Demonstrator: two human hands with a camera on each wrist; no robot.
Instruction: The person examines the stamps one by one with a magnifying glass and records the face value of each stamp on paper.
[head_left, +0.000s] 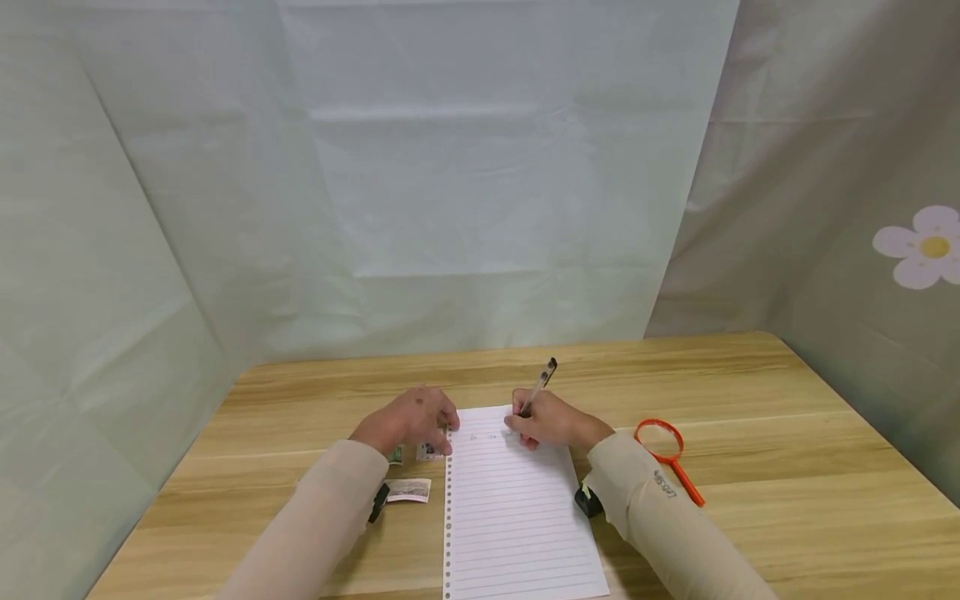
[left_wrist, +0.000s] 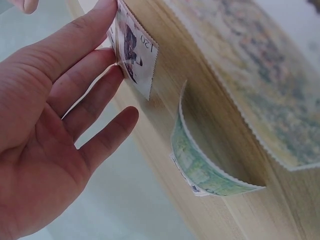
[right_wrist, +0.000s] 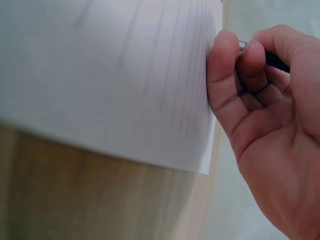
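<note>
1. The right hand [head_left: 551, 421] is clenched around a pen [head_left: 542, 383], thumb and forefinger pinching the barrel low down; the pen leans up and away from the wrist, and its tip sits on the top lines of the lined sheet [head_left: 517, 517], a grip that suits writing.
2. The lined sheet lies flat on the table [head_left: 787, 467], its punched edge to the left, squarely in front of the person. A few faint marks show on its upper lines, just beside the pen tip.
3. The left hand [head_left: 412, 421] is released, its fingers [left_wrist: 85, 65] straight and spread. The fingertips rest at the sheet's upper left corner, probably to keep the paper from sliding under the pen.
4. A stamp with a dark figure [left_wrist: 134, 52] lies touching those fingertips in the left wrist view; a green stamp [left_wrist: 200, 167] lies near it, with its edge curled up off the wood.
5. A third stamp [head_left: 408, 490] lies flat on the table left of the sheet, close to the left sleeve.
6. An orange magnifying glass [head_left: 667, 454] rests on the table to the right of the right forearm, well apart from the sheet and within reach.
</note>
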